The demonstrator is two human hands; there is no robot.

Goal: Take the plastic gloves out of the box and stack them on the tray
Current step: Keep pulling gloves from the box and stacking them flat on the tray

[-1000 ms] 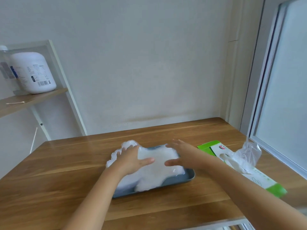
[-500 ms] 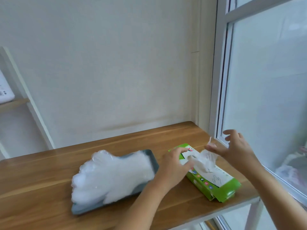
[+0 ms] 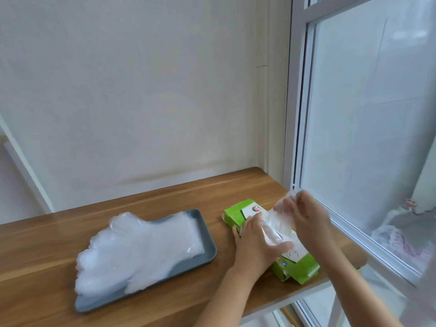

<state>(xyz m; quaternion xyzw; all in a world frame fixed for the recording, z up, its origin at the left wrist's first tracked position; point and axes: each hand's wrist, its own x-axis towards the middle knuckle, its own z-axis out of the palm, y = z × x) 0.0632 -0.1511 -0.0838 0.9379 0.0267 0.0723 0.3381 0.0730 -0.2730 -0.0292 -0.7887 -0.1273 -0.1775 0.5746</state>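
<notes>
A green and white glove box (image 3: 293, 263) lies on the wooden table near its right end. My left hand (image 3: 254, 246) rests on top of the box with fingers spread, holding it down. My right hand (image 3: 306, 215) pinches a clear plastic glove (image 3: 276, 223) and holds it above the box's opening. Left of the box, a grey tray (image 3: 207, 239) carries a stack of clear gloves (image 3: 139, 249), their fingers hanging over its left rim.
The wooden table (image 3: 165, 204) stands against a cream wall. A white-framed window (image 3: 297, 114) rises right next to the box and the table's right edge. A white slanted shelf post (image 3: 26, 175) stands at far left.
Both hands left the glove stack on the tray and went right to the box. My left hand came down on the box; my right hand took hold of a glove and lifted it.
</notes>
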